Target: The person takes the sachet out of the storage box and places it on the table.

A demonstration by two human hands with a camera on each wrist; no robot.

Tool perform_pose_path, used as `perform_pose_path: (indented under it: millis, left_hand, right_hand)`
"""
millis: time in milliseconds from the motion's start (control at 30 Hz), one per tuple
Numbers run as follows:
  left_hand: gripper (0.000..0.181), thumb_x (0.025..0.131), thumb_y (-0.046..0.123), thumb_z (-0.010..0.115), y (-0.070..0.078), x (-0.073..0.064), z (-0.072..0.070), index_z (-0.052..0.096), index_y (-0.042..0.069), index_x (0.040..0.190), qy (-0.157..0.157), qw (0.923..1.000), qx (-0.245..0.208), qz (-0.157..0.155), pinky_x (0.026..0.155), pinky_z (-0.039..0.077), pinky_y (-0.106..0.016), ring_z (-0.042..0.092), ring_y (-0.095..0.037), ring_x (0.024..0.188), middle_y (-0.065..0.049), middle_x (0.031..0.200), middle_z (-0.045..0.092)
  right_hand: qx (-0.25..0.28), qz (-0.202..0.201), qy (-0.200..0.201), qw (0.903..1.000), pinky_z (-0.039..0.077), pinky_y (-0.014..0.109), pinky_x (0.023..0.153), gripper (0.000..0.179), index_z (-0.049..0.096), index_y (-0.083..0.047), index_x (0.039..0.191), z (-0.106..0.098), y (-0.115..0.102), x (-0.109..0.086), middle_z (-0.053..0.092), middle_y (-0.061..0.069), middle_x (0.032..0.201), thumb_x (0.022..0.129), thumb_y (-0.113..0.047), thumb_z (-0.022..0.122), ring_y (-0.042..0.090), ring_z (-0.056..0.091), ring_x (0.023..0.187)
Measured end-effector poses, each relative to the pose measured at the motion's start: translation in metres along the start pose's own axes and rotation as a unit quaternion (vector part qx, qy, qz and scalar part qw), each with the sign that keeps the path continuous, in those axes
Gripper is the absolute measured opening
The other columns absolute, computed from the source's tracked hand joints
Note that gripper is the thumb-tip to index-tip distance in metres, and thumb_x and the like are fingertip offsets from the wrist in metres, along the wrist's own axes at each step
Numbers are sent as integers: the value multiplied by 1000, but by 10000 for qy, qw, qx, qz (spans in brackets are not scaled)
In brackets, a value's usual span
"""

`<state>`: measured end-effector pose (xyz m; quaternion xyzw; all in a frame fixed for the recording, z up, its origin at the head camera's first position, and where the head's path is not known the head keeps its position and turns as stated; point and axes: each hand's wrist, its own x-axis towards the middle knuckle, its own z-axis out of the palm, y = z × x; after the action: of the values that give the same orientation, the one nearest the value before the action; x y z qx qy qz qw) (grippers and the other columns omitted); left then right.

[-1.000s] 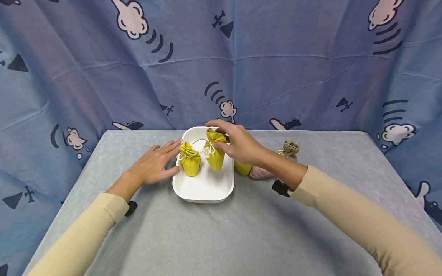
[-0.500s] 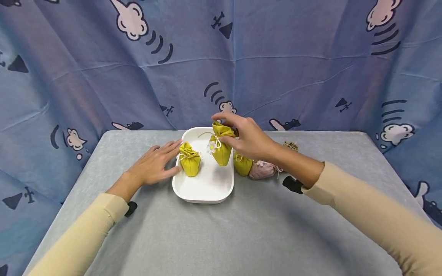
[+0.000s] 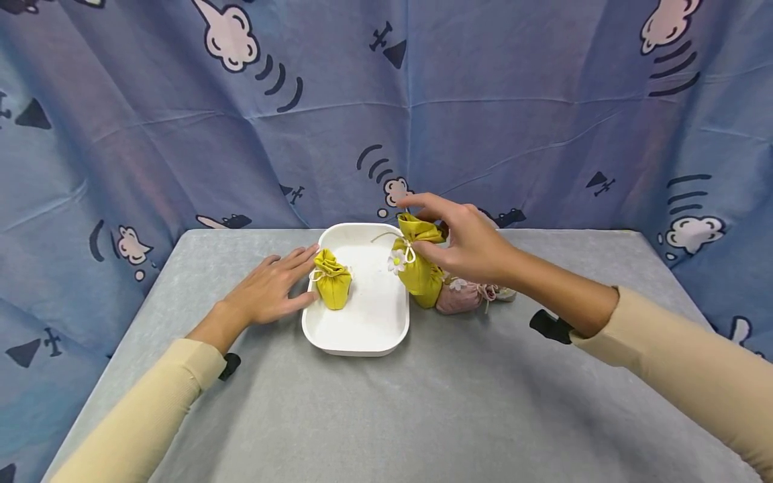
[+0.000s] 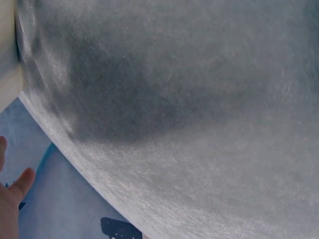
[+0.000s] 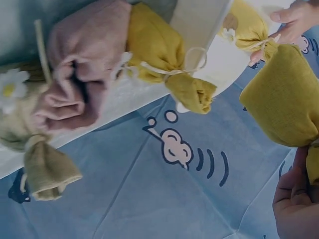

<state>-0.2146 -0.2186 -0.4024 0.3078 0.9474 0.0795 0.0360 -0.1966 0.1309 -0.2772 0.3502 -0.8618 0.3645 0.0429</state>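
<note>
In the head view my right hand [image 3: 468, 241] pinches a yellow drawstring pouch [image 3: 417, 274] by its gathered neck. A white flower and string hang on it. The pouch is at the right rim of the white tray [image 3: 356, 339], in front of another yellow pouch [image 3: 430, 296] beside the tray. My left hand [image 3: 272, 285] lies with fingers extended at the tray's left rim, next to a yellow pouch [image 3: 333, 285] inside it. The right wrist view shows the held pouch [image 5: 284, 99] from below. Only fingers of a hand [image 4: 12, 204] show in the left wrist view.
Right of the tray, a pink pouch [image 3: 459, 297] lies beside the yellow one. A khaki pouch [image 5: 40, 159] with a white flower lies beyond it, mostly hidden by my right hand in the head view. A patterned blue curtain [image 3: 386, 121] hangs behind the grey-covered table [image 3: 362, 422].
My right hand has carried the pinched yellow pouch rightward, from above the tray's middle to its right rim. The left hand and the pouch in the tray have stayed put.
</note>
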Motion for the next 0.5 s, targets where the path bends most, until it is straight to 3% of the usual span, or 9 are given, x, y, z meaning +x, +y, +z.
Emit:
perform_pose_path:
  millis: [300,500]
  left_hand:
    - [73,99,52,48,-1,1,1,29,13,158,51,9999,70,53,111,29,-60,24,-30,149,-4,165,19]
    - [73,99,52,48,0,1,0,28,12,158,-5,10000,59,25,110,29,-61,23,-30,149,-5,165,18]
  right_hand:
    - [-168,-107,-31,9998,51,38,80,53,57,-11,136,-9,8,-20,72,5,109,86,2,67,16,66,95]
    - [-217,-89,-87,9997,39,43,90,54,58,-12,135,-10,14,-28,71,5,112,85,2,69,18,66,99]
